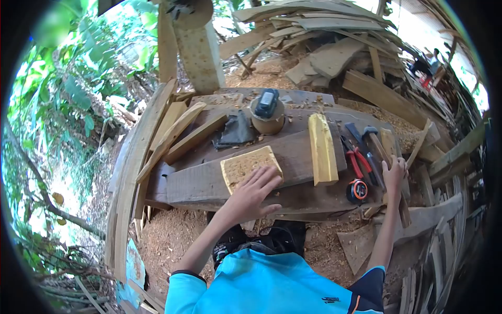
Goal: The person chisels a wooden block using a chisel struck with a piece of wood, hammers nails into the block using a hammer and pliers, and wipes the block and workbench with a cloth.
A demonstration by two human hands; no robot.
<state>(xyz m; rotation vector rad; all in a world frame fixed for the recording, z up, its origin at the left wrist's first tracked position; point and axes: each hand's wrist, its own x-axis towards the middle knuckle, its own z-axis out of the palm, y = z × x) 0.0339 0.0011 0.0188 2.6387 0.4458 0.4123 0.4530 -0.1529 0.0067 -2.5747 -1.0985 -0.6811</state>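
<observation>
Measured from the yellow wooden block (242,165), the dark plank (295,159) gives a bare lane at 3 o'clock, until the lengthwise yellow beam (322,149) bars it. Beyond the beam, red-handled pliers (361,161), a tape measure (357,191) and a hammer (377,144) crowd the way toward the right hand (395,171). At 9 o'clock the plank's end lies open. Sticks (196,139) block 10 o'clock; a gray cloth (235,130) lies near 12; a cylindrical stand (268,125) bearing a dark device (267,103) rises at 1. The left hand (252,189) covers the block's 4 o'clock side.

Wood block (244,163) is pale yellow, tan-mottled on top. Wood bar (322,149) is yellow too. Pliers (363,160) have red grips. Tape measure (357,191): black/orange. Shirt (266,282): cyan, navy.
</observation>
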